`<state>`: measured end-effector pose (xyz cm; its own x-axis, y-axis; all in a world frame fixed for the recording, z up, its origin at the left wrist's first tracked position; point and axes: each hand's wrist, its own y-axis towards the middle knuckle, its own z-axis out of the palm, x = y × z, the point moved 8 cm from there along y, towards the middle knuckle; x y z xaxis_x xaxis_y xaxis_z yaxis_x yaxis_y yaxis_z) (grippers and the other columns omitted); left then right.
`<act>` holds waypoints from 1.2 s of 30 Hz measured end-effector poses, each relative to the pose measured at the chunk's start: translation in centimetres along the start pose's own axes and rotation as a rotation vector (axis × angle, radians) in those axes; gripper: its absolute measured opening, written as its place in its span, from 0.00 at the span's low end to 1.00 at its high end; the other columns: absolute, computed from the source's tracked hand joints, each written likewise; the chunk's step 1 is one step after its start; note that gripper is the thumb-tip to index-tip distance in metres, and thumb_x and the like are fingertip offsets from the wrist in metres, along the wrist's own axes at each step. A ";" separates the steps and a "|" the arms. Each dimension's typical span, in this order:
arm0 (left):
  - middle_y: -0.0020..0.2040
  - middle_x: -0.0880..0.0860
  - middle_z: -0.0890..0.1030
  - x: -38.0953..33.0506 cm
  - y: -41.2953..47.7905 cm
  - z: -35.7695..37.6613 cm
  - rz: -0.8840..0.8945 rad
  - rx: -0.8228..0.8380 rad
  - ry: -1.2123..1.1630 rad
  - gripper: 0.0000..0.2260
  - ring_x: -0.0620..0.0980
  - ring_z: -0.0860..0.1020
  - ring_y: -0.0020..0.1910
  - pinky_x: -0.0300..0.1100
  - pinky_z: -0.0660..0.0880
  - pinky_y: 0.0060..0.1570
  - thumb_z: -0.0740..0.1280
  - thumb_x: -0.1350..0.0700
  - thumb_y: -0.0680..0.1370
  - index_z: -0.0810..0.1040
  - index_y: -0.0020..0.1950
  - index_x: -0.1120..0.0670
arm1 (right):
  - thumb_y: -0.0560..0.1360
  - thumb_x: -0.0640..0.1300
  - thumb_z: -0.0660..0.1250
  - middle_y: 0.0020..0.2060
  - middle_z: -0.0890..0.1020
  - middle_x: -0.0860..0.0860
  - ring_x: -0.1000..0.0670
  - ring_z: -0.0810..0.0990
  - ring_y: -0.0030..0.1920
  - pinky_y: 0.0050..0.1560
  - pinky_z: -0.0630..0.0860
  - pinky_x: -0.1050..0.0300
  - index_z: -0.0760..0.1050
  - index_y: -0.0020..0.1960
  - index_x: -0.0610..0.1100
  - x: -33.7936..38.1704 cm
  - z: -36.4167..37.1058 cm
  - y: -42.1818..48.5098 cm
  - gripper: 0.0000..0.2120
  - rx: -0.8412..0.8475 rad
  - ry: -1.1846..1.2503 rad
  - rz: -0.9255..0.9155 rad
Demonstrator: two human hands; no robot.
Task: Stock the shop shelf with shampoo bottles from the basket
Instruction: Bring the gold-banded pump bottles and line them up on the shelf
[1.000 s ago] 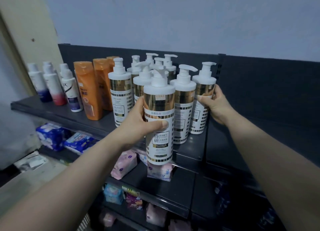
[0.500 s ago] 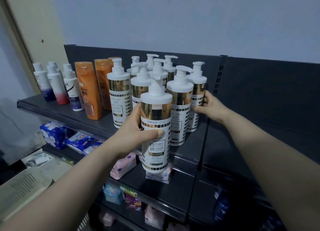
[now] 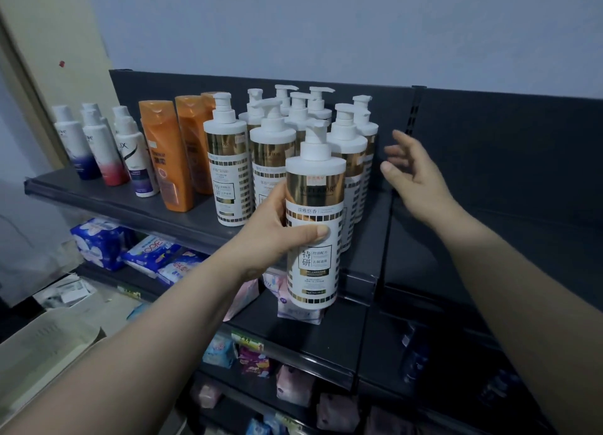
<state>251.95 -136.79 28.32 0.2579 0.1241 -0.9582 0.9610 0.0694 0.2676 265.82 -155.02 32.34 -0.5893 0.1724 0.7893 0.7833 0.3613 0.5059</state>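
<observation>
Item: pump shampoo bottle [image 3: 315, 238], white with a gold band, held upright in the left hand [image 3: 277, 235] at the front edge of the top shelf [image 3: 130, 203].
Left hand's fingers and thumb wrap the bottle's middle; its base hangs below the shelf's front lip, just before the standing group of matching pump bottles [image 3: 228, 160] (rear ones partly hidden). Right hand [image 3: 414, 170] empty, fingers spread and loose, just beside the group's right side, not touching. Same shelf, leftward: orange bottles [image 3: 166, 154], then small white bottles [image 3: 98, 144]. Shelf beneath: wrapped packets [image 3: 150, 255].
</observation>
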 end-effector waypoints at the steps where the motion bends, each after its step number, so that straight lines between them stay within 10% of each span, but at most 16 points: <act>1: 0.55 0.50 0.81 -0.1 0.1 0.5 0.005 0.010 -0.014 0.32 0.48 0.81 0.55 0.43 0.79 0.52 0.74 0.61 0.66 0.66 0.67 0.53 | 0.79 0.41 0.64 0.61 0.74 0.46 0.57 0.74 0.57 0.58 0.72 0.65 0.62 0.73 0.48 1.7 0.1 -1.2 0.24 0.008 0.028 -0.033; 6: 0.55 0.46 0.81 -0.5 1.2 3.8 0.023 0.105 -0.092 0.39 0.46 0.80 0.56 0.46 0.79 0.54 0.75 0.61 0.65 0.56 0.69 0.47 | 0.70 0.48 0.73 0.54 0.81 0.53 0.58 0.80 0.54 0.51 0.76 0.65 0.66 0.69 0.51 7.2 2.7 -6.0 0.30 0.289 0.090 0.047; 12: 0.58 0.53 0.80 -2.2 3.0 6.8 0.127 0.144 -0.109 0.34 0.46 0.81 0.53 0.43 0.79 0.51 0.76 0.58 0.68 0.57 0.64 0.44 | 0.66 0.38 0.77 0.50 0.84 0.47 0.50 0.84 0.52 0.52 0.81 0.54 0.73 0.63 0.49 7.4 -1.2 -5.8 0.28 0.092 0.095 0.143; 18: 0.62 0.50 0.70 -3.6 3.1 2.1 0.410 -0.427 0.272 0.31 0.47 0.72 0.61 0.47 0.72 0.64 0.75 0.50 0.71 0.64 0.68 0.51 | 0.66 0.37 0.77 0.48 0.84 0.52 0.55 0.83 0.48 0.46 0.79 0.56 0.72 0.63 0.49 6.1 -6.1 -2.9 0.28 -0.126 0.035 0.154; 25: 0.74 0.52 0.65 0.3 6.0 2.1 0.151 -0.359 0.472 0.47 0.47 0.66 0.70 0.41 0.61 0.69 0.76 0.50 0.70 0.47 0.78 0.50 | 0.66 0.34 0.76 0.51 0.82 0.50 0.52 0.82 0.51 0.53 0.80 0.50 0.69 0.62 0.49 0.8 -7.7 2.5 0.29 -0.196 0.092 0.216; 36: 0.67 0.46 0.72 1.1 6.4 2.6 0.131 -0.325 0.487 0.39 0.44 0.72 0.63 0.37 0.66 0.58 0.74 0.51 0.72 0.53 0.76 0.51 | 0.66 0.32 0.75 0.57 0.81 0.47 0.49 0.80 0.56 0.58 0.78 0.49 0.68 0.65 0.47 -7.9 -3.1 10.5 0.31 -0.058 0.233 0.294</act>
<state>258.59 -138.74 28.72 0.2229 0.5864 -0.7788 0.8247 0.3125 0.4713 279.33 -155.39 32.51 -0.2822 0.0458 0.9583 0.9262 0.2734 0.2597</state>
